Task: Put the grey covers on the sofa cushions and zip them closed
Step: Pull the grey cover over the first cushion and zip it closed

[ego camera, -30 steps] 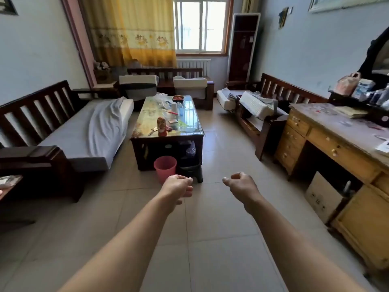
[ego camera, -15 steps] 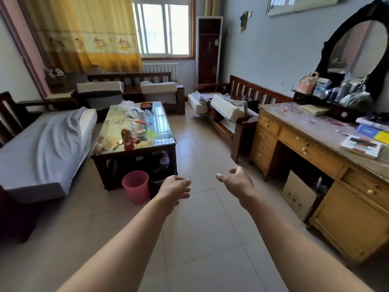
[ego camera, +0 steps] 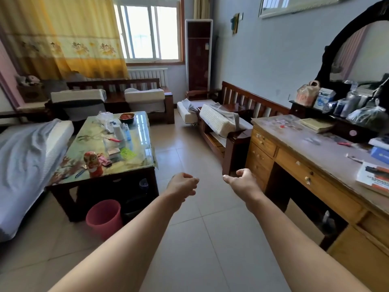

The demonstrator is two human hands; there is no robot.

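My left hand (ego camera: 182, 184) and my right hand (ego camera: 242, 180) are stretched out over the tiled floor, fingers loosely curled, holding nothing. A long white cushion with a grey cover (ego camera: 27, 157) draped over it lies on the left sofa. Two bare white cushions (ego camera: 78, 95) (ego camera: 144, 94) rest on the far sofa, grey fabric hanging below them. On the right-hand wooden sofa a white textured cushion (ego camera: 216, 121) leans with a grey cover (ego camera: 226, 109) partly around it, and another white cushion (ego camera: 186, 113) lies beyond it. All are well out of reach of both hands.
A glass-topped coffee table (ego camera: 113, 148) with a doll, bottles and a bowl stands left of centre. A pink bin (ego camera: 104, 217) sits at its near corner. A wooden desk (ego camera: 311, 161) with a mirror lines the right wall. Tiled floor runs between them.
The view has swung to the right and moved forward; the left sofa slides out of frame and the desk comes closer. Both hands stay raised and loosely curled.
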